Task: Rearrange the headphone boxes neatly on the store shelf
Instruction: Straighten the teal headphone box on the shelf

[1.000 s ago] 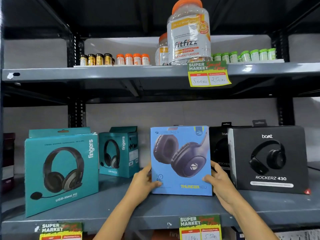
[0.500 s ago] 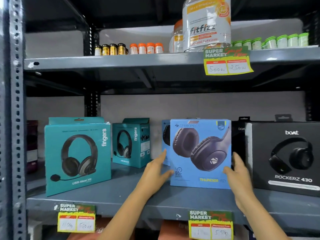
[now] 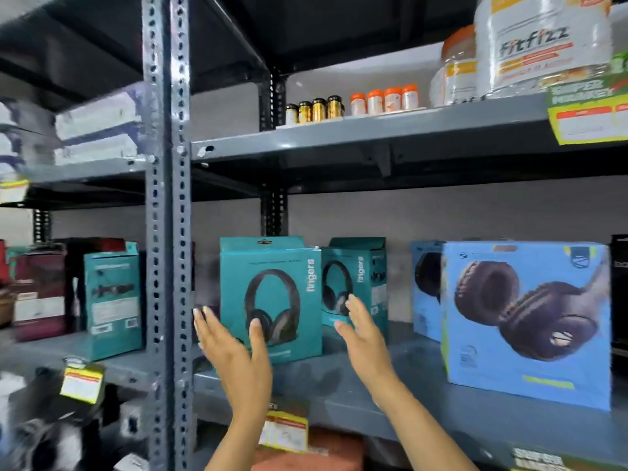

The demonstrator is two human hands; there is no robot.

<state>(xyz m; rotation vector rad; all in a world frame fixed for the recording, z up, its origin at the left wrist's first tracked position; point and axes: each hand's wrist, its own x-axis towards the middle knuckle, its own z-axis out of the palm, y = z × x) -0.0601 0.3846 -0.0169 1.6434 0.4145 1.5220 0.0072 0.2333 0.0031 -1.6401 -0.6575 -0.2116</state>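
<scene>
A large teal headphone box [image 3: 272,294] stands upright at the left end of the grey shelf [image 3: 424,396]. My left hand [image 3: 234,348] is open in front of its lower left corner, fingers spread, holding nothing. My right hand [image 3: 363,338] is open just off the box's right edge, in front of a smaller teal box [image 3: 367,277] standing behind. A blue headphone box [image 3: 530,321] stands to the right near the front edge, with a second blue box [image 3: 424,287] behind it. A black box edge [image 3: 620,300] shows at the far right.
A perforated steel upright [image 3: 166,232] rises just left of my left hand. Beyond it, another teal box [image 3: 112,300] and dark red boxes [image 3: 37,294] sit on the neighbouring shelf. Small bottles [image 3: 350,105] and big jars [image 3: 540,45] stand on the shelf above. Yellow price tags [image 3: 285,431] hang from the front edges.
Both hands have let go of the blue box and moved left to either side of the large teal box. My view has swung left, bringing the upright and neighbouring shelf into sight.
</scene>
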